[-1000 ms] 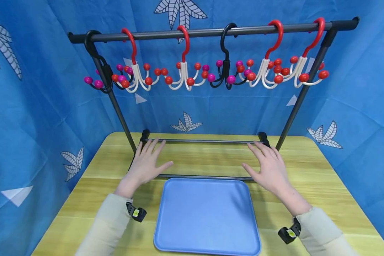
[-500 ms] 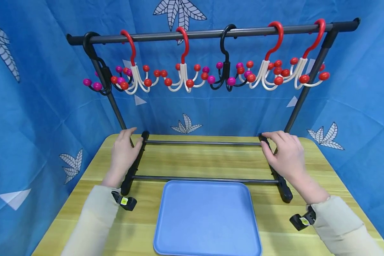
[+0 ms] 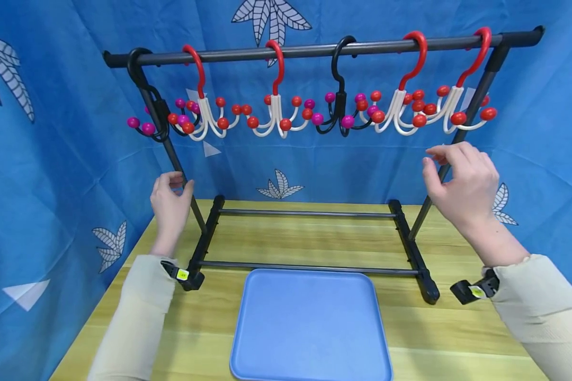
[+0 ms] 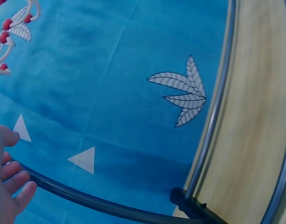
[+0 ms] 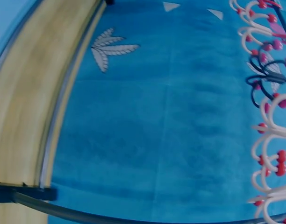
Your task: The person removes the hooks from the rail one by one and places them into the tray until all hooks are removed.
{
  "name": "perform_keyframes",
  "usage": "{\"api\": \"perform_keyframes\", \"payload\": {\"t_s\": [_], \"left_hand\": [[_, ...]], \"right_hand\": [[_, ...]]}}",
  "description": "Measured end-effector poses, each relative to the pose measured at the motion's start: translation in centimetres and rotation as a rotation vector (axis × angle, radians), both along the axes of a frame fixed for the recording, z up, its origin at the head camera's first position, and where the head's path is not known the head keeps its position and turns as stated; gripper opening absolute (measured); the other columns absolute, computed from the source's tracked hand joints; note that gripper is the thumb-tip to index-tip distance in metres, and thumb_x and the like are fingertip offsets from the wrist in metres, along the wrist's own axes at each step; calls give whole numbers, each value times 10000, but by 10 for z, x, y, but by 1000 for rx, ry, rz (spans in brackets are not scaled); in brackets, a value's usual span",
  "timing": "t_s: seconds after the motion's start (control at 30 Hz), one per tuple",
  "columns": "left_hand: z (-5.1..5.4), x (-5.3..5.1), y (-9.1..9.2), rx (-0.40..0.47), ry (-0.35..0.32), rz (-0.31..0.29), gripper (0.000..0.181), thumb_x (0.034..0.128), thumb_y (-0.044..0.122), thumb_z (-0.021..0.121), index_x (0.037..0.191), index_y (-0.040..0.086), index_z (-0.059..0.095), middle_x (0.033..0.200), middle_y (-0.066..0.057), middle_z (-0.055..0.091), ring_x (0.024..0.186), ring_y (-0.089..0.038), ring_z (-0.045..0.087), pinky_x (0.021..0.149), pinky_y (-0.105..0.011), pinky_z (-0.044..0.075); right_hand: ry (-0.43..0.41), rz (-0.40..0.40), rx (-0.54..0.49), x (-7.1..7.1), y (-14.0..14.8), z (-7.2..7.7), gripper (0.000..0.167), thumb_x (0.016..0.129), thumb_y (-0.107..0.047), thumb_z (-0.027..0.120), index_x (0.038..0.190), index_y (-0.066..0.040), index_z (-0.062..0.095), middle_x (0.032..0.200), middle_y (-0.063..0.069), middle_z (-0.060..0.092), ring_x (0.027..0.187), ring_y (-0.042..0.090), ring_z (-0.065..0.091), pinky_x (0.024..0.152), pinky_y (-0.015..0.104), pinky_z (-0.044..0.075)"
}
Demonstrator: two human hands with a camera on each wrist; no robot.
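A dark metal hanging rack (image 3: pixel 314 51) stands on the table. Along its top bar hang several multi-hook hangers, some white with red hooks and red balls (image 3: pixel 275 114), others black with magenta balls (image 3: pixel 339 106). My left hand (image 3: pixel 170 206) is beside the rack's left post, thumb and fingers loosely bent and apart. The left wrist view shows those fingers (image 4: pixel 14 182) near the post (image 4: pixel 87 200), none wrapped round it. My right hand (image 3: pixel 464 182) is raised at the right post, partly covering it, its fingers loosely curved with a gap to the thumb. No right fingers appear in the right wrist view.
A blue tray (image 3: pixel 310 323) lies on the wooden table (image 3: pixel 424 338) in front of the rack's lower bar (image 3: pixel 310 267). Black feet (image 3: pixel 417 259) support the rack on both sides. Blue patterned cloth (image 3: pixel 314 169) hangs behind and at the sides.
Both hands have moved outward from the middle, then up beside the side posts, the right one higher. Their spread fingers are now loosely bent. Hangers and tray have stayed in place.
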State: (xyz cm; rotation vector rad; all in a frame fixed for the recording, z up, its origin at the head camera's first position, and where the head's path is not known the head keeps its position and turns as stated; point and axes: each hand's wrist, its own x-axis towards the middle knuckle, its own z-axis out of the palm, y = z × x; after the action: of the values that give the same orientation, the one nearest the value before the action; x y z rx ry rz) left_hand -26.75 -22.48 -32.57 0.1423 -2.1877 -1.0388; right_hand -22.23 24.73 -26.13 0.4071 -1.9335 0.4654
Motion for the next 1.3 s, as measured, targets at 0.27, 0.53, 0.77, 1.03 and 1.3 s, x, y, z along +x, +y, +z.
{"api": "perform_keyframes", "payload": {"t_s": [0.27, 0.53, 0.77, 1.03, 1.3], "left_hand": [[13, -11, -4, 98, -34, 45, 457, 862, 267, 604, 1243, 43, 489, 1161, -131, 518, 1039, -241, 547, 864, -331, 471], [25, -20, -17, 178, -88, 65, 489, 857, 254, 615, 1291, 77, 474, 1214, -130, 500, 1094, -253, 533, 905, -324, 445], [31, -30, -21, 233, -126, 69, 477, 868, 296, 597, 1294, 111, 485, 1259, -102, 506, 1133, -239, 518, 933, -311, 433], [37, -36, -18, 222, -115, 45, 392, 880, 205, 585, 1252, 94, 528, 1196, -115, 568, 1082, -220, 566, 908, -308, 459], [39, -39, -18, 224, -116, 75, 324, 891, 144, 553, 1210, 89, 553, 1144, -110, 602, 1035, -211, 601, 883, -291, 474]], "right_hand": [[3, -70, -80, -7, 8, 33, 354, 858, -280, 557, 970, 43, 645, 881, 221, 601, 813, 339, 542, 693, 341, 337], [-107, -128, -172, -25, 6, 65, 373, 857, -284, 586, 1095, 4, 606, 1022, 205, 569, 903, 256, 509, 765, 265, 333], [-279, -224, -344, -37, 7, 88, 455, 863, -422, 549, 1195, -112, 527, 1006, -161, 451, 901, -74, 393, 811, 121, 357], [-415, -205, -542, -44, 5, 106, 433, 865, -406, 552, 1234, -206, 447, 1122, -163, 471, 958, -78, 417, 895, 143, 384], [-470, -163, -583, -51, 11, 109, 375, 897, -354, 500, 1251, -236, 472, 1046, -190, 467, 911, -67, 385, 896, 178, 395]]}}
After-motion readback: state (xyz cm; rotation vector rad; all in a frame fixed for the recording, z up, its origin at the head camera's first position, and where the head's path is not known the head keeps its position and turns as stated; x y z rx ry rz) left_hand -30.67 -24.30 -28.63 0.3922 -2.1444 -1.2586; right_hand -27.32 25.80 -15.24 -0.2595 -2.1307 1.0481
